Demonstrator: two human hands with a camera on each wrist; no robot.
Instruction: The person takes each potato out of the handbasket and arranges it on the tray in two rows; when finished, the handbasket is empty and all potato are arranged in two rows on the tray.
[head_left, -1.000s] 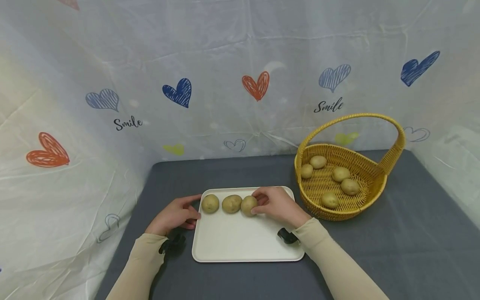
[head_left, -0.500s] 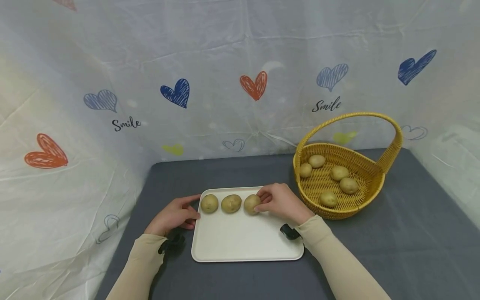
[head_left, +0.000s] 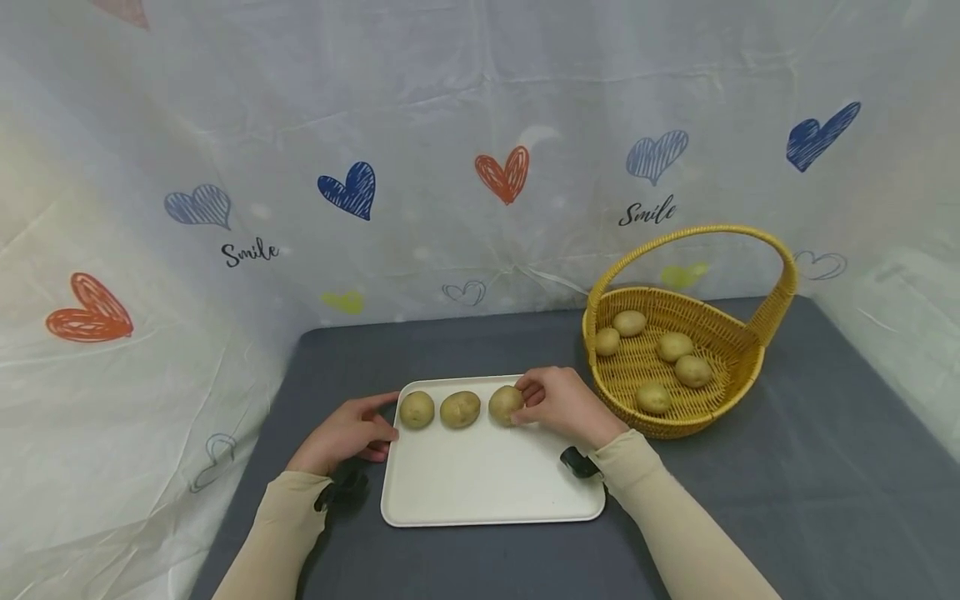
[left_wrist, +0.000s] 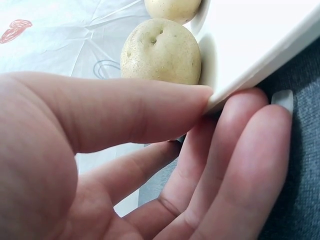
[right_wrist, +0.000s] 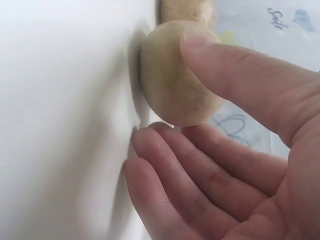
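Your left hand [head_left: 341,437] grips white tray [head_left: 487,483] by left edge, thumb at rim, fingers curled; whether fingertips reach underneath, hard to tell. Your right hand [head_left: 566,407] pinches right-end potato [head_left: 505,406] between thumb and fingers, along tray's far side. Two more potatoes [head_left: 460,409] left of it, in row. Farther right: wicker basket [head_left: 667,429] holding five potatoes [head_left: 654,397]. Behind: white backdrop [head_left: 420,108].

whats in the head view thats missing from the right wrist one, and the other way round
Only the head view: the wicker basket with five potatoes inside, the left grip at the white tray, and the leftmost potato on it. Only the right wrist view: the palm side of the right grip. Both: the right grip holding the rightmost potato, the middle potato, the tray, and the backdrop with hearts and "Smile".
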